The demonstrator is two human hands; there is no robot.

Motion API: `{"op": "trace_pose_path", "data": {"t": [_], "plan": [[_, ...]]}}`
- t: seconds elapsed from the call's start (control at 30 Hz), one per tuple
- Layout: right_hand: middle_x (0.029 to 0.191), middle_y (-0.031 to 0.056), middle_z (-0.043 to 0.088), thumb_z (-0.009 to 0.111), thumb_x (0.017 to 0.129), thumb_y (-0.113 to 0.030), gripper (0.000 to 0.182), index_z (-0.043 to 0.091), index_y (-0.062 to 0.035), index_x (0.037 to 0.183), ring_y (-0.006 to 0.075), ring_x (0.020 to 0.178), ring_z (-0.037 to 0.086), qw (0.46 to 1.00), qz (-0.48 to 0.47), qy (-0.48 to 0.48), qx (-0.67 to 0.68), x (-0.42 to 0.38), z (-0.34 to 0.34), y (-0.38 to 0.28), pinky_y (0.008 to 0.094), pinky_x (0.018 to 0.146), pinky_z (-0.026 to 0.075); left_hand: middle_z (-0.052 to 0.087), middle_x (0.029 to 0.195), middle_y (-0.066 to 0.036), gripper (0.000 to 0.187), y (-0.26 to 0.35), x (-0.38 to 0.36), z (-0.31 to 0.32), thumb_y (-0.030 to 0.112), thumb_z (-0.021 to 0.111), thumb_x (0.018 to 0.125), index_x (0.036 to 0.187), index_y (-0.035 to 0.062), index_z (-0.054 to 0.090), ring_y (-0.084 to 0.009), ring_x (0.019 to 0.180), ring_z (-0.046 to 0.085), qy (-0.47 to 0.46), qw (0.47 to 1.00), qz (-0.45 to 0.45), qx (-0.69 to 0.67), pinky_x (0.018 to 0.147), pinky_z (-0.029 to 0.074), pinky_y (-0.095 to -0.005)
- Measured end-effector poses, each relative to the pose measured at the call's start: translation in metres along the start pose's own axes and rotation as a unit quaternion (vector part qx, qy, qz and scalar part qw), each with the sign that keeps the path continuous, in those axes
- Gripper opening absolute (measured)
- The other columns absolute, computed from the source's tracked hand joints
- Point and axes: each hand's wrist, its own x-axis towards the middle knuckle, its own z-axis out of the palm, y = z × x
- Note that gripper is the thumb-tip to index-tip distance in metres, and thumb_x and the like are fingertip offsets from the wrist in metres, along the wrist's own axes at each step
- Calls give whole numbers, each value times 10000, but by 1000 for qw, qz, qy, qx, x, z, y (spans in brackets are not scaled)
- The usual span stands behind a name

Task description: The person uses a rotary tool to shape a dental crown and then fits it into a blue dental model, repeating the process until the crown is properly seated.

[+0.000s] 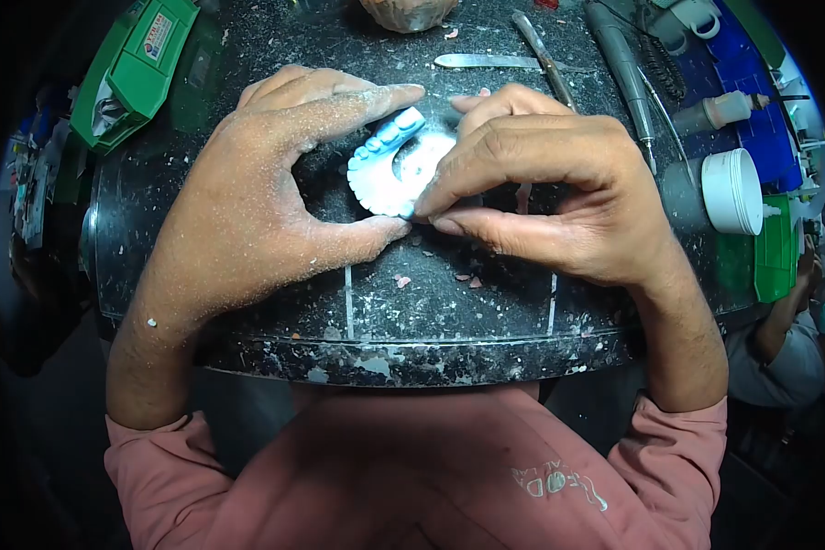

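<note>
Dental cast [390, 170] located at centre of view, slightly toward 11 o'clock, lifted just clear of or resting on the dark speckled table [449, 312]; contact with the surface not determinable. Left hand [257, 197] curled in a wide C around the cast from 9 o'clock, index finger bearing on the upper tooth row, thumb braced against the lower edge: judged a cradle grip, steadying the piece while leaving the arch face exposed to view. Skin heavily dusted with white powder. Right hand [541, 179] closed from 3 o'clock, thumb and forefinger pinched narrow at the lower right rim of the cast, apparently on a small item or on the rim itself; not resolvable. Both hands thus closed on the same piece, one as support, one as the working side. Pink chips [403, 280] scattered on the table at 6 o'clock of the cast. Flat metal spatula [481, 61] and a second slim handled tool [543, 57] lying at 12 o'clock, within reach beyond the fingertips. Grey handpiece [625, 78] at 1 o'clock, white lidded jar [731, 191] at 3 o'clock, green case [133, 69] at 10 o'clock, all well apart from the cast. Another person's sleeve [779, 353] at 4 o'clock, beyond the table edge, not involved.
</note>
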Motion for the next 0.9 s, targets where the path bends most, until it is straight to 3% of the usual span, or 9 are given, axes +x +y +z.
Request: {"op": "trace_pose_path", "data": {"t": [0.23, 0.4, 0.9], "plan": [[826, 28, 691, 766, 644, -34, 243, 747, -85, 881, 182, 853, 632, 996, -46, 7, -70, 0, -3, 1, 427, 958, 432, 631, 1159, -117, 700, 0, 0, 0, 135, 793, 565, 1240, 63, 619, -247, 1104, 560, 1, 1000, -11, 13, 998, 413, -357], [854, 31, 679, 770, 666, -48, 245, 740, -91, 906, 195, 871, 628, 987, -66, 25, -144, 0, -1, 1, 396, 907, 457, 613, 1188, -121, 713, -1, 0, 1, 124, 795, 567, 1254, 67, 610, -243, 1116, 562, 6, 1000, -11, 11, 1001, 416, -352], [852, 87, 682, 742, 693, -13, 186, 707, -8, 876, 201, 842, 653, 996, 12, 9, -85, -3, -3, -1, 302, 743, 517, 593, 1216, -126, 722, -1, 0, 4, 94, 782, 594, 1286, 49, 580, -224, 1144, 556, 10, 1000, 2, -29, 1018, 411, -339]]}}
